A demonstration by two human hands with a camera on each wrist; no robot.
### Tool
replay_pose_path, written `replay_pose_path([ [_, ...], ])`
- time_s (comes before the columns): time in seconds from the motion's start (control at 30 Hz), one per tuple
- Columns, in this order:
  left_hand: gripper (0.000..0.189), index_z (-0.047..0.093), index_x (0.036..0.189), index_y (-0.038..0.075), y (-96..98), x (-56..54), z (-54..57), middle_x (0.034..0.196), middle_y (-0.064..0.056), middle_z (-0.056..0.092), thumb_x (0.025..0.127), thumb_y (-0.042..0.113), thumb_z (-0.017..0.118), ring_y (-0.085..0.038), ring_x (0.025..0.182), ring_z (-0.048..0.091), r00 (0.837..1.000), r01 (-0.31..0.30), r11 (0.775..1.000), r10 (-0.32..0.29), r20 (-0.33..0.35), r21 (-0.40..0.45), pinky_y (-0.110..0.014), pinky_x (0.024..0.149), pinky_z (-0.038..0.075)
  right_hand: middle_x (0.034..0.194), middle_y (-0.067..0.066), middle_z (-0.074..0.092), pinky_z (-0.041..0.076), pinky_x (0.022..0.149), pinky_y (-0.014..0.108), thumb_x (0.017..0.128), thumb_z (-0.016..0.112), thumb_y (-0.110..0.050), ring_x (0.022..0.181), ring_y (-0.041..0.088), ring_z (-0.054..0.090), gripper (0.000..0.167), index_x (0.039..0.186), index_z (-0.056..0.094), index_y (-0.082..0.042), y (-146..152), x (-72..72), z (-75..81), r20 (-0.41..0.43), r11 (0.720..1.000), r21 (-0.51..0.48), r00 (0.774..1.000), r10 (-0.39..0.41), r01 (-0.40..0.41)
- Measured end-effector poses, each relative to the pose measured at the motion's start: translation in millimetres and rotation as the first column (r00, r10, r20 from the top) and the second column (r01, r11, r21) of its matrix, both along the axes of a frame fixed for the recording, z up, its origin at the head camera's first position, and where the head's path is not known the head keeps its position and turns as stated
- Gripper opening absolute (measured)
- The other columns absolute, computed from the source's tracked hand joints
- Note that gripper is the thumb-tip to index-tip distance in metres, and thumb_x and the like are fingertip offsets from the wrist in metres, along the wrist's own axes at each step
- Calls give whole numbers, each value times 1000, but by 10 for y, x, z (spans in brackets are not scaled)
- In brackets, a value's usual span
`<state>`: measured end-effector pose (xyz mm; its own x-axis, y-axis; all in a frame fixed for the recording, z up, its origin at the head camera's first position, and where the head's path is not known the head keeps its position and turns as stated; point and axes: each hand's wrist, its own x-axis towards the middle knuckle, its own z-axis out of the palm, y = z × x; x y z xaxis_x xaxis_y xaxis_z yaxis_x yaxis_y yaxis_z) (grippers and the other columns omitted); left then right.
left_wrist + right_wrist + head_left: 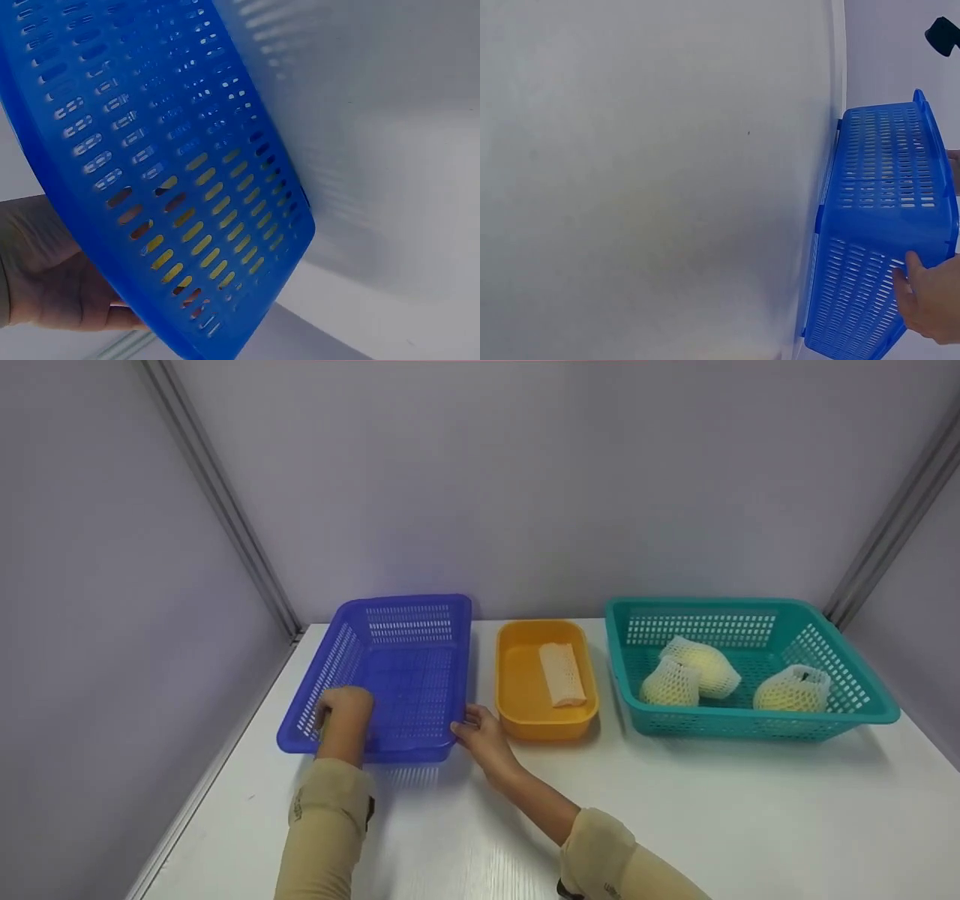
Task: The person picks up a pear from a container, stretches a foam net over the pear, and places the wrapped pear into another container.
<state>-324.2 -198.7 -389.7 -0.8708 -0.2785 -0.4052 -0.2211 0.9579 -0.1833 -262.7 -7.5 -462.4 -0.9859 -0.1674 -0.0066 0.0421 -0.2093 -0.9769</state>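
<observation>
My left hand [346, 712] reaches down into the blue slotted basket [405, 682] at its front left corner. Through the slots in the left wrist view, its fingers show around a yellow thing [219, 204]; the basket wall hides most of it, and I cannot tell its kind. With thumb and fingers my right hand [486, 739] grips the basket's front right corner. In the right wrist view, two of its fingertips [901, 289] rest against the outer wall.
Right of the blue basket stands an orange basin [517, 682] with a pale foam net sleeve [562, 675] inside. Further right, a green basket [750, 721] holds several pale yellow fruits [791, 690] in white foam nets. Grey wall panels [525, 495] enclose the white table [465, 832].
</observation>
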Motion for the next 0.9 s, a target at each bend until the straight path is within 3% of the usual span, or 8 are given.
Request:
replay_pose_path([
  [0.07, 53, 50, 109, -16, -25, -11, -9, 95, -26, 56, 74, 17, 71, -37, 81, 58, 996, 88, 996, -88, -12, -19, -43, 65, 52, 126, 34, 40, 43, 91, 37, 89, 48, 4, 113, 40, 46, 46, 129, 31, 18, 1, 1, -2, 2, 1000, -2, 1000, -1, 1],
  [0.17, 55, 50, 109, -14, -69, -36, -36, 92, -23, 56, 69, 16, 73, -35, 82, 58, 985, 155, 988, -153, -77, 19, -42, 61, 51, 127, 33, 40, 43, 91, 37, 89, 49, 3, 113, 39, 47, 46, 129, 31, 17, -2, 0, -4, 10, 1000, 0, 1000, -4, 4],
  [0.4, 81, 38, 123, -15, -237, -83, -130, 118, -33, 48, 68, 27, 80, -46, 111, 46, 969, 134, 965, -80, -235, 224, -52, 87, 41, 128, 32, 40, 43, 90, 35, 89, 49, 3, 113, 36, 48, 47, 129, 31, 17, -2, 9, 5, 27, 1000, 19, 1000, -8, 7],
  [0.5, 75, 46, 118, -14, -312, -61, -167, 116, -31, 51, 68, 30, 80, -46, 111, 45, 961, 114, 943, -25, -277, 313, -54, 90, 37, 128, 32, 39, 43, 90, 34, 89, 50, 1, 114, 35, 47, 48, 131, 29, 16, -1, 22, 18, 28, 1000, 25, 1000, -5, 4],
  [0.6, 61, 54, 105, -10, -368, -35, -202, 105, -27, 57, 67, 28, 81, -43, 102, 51, 947, 105, 915, 28, -321, 389, -53, 86, 41, 129, 32, 39, 43, 90, 35, 89, 50, 2, 114, 36, 47, 49, 131, 28, 17, 1, 20, 21, 25, 1000, 25, 1000, -4, 3],
  [0.73, 70, 47, 113, -12, -393, -28, -255, 108, -29, 55, 66, 27, 82, -43, 102, 51, 926, 126, 898, 45, -374, 422, -53, 85, 41, 128, 32, 40, 44, 90, 35, 89, 50, 2, 113, 35, 48, 48, 130, 30, 17, 1, 11, 20, 23, 1000, 27, 1000, -16, 15],
  [0.9, 95, 26, 133, -12, -360, -39, -342, 116, -36, 49, 66, 28, 82, -50, 106, 47, 895, 167, 895, 39, -445, 413, -56, 86, 39, 128, 32, 41, 44, 89, 34, 89, 50, 3, 112, 35, 49, 46, 129, 32, 16, -12, -6, -1, 27, 999, 35, 999, -25, 24],
])
